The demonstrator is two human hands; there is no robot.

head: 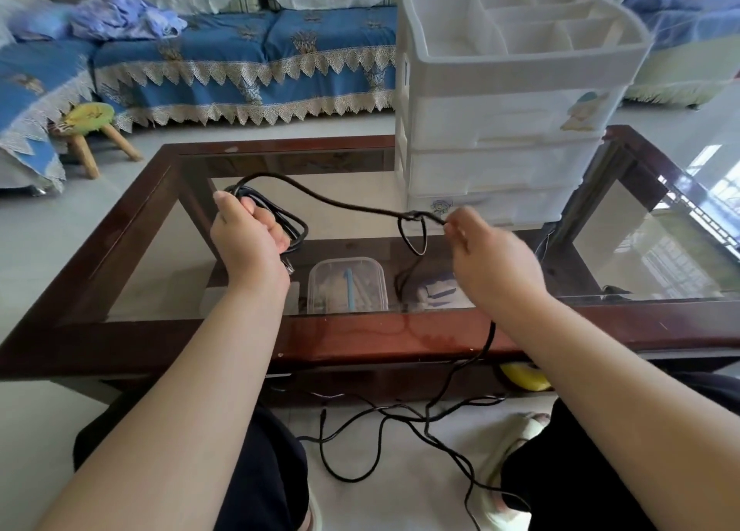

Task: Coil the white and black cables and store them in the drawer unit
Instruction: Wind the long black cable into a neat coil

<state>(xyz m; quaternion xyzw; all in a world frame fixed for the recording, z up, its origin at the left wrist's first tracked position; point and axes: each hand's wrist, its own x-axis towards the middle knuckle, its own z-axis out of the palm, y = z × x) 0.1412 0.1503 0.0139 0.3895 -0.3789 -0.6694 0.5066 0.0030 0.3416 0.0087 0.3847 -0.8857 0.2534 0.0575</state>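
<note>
our left hand [248,238] gripped the coiled part of the black cable [340,204], fingers [276,232] curled round a few loops held just above the glass tabletop [168,250]. right hand [492,262] pinched the strand w/ thumb + forefinger right next to a small knot-like loop [412,230] hanging between the hands. rest of the cable ran down past the tabletop edge and lay tangled on the floor [400,482] between our feet. drawer unit [500,138] stood at the far right of the tabletop, all drawers looked closed. white cable not visible, couldn't tell where it was.

risks as we judged them:
- pulling the strand taut prob tightens that loop into a real knot, needs undoing first
- floor slack crossed over itself in several spots, hauling it up fast could snag on the tabletop frame or our slippers
- left-hand loops looked uneven, grip slack = coil springs apart
- no drawer open yet, so both hands busy when it's time to stow; coil may unravel while we free one
</note>
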